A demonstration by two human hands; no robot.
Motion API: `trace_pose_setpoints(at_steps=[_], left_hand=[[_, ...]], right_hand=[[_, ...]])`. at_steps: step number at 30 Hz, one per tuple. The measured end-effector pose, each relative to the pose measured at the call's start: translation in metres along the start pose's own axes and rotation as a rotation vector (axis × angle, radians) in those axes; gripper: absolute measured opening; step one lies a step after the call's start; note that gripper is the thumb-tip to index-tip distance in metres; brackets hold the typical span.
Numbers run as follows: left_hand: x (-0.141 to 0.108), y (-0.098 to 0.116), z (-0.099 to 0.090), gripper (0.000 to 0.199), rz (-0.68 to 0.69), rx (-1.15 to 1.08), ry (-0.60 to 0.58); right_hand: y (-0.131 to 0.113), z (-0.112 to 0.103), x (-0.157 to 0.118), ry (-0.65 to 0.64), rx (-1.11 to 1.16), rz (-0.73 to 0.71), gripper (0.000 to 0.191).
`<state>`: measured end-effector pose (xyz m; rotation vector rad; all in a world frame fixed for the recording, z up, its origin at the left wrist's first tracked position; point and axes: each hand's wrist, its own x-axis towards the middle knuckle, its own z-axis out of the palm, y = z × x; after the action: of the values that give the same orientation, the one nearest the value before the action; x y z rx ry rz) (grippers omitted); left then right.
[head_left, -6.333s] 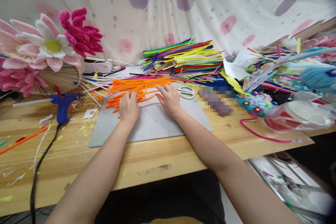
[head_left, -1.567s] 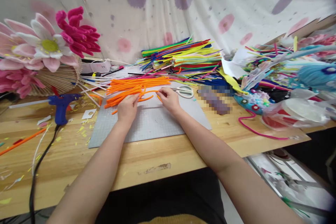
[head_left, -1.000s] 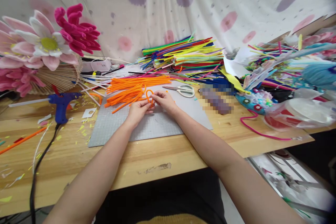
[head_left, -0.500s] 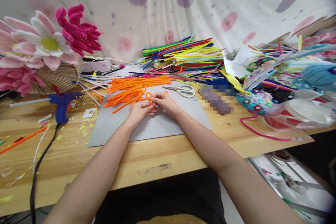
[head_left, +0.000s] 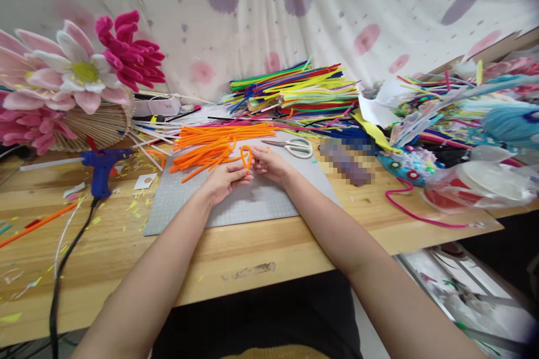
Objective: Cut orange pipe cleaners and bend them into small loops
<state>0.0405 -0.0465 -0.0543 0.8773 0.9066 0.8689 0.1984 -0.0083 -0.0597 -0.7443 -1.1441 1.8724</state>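
A spotted white curtain (head_left: pixel 261 28) hangs behind a wooden surface (head_left: pixel 202 263) crowded with craft supplies. At left, fluffy flowers (head_left: pixel 84 72) stand over a blue glue gun (head_left: pixel 101 174); a white box (head_left: pixel 158 106) behind them bears no writing that can be made out. Orange stems (head_left: pixel 202 156) lie lengthwise across the far left of a gray mat (head_left: pixel 252 210). Just right of them, the left hand (head_left: pixel 225 182) pinches the lower end of an orange loop (head_left: pixel 242 155), held above the mat. The loop stands between the hands, its long axis rising away from the left fingertips, its rounded top uppermost; the left hand is the nearer, gripping it directly. The right hand (head_left: pixel 269 165), fingers curled together, is close against its right side; whether it also pinches the loop cannot be told. Scissors (head_left: pixel 297 148) lie beyond, near a pixelated patch (head_left: pixel 347 161). A bagged tub (head_left: pixel 480 179) at far right shows no readable label.
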Motion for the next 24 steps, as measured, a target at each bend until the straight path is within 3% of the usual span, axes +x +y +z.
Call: trace_pose_setpoints(at_steps=[4, 8, 18, 24], left_hand=[[-0.001, 0.002, 0.005, 0.006, -0.111, -0.116, -0.022], [-0.002, 0.001, 0.009, 0.011, -0.164, -0.176, -0.039], [0.005, -0.006, 0.007, 0.006, -0.092, -0.132, -0.018], [0.006, -0.007, 0.007, 0.005, -0.034, -0.097, -0.001]], right_hand=[[-0.002, 0.001, 0.001, -0.073, 0.122, 0.041, 0.028], [-0.001, 0.003, 0.002, -0.052, 0.128, 0.032, 0.026], [0.001, 0.012, 0.003, 0.134, 0.180, -0.084, 0.018], [0.004, 0.009, 0.007, 0.172, 0.222, -0.099, 0.017]])
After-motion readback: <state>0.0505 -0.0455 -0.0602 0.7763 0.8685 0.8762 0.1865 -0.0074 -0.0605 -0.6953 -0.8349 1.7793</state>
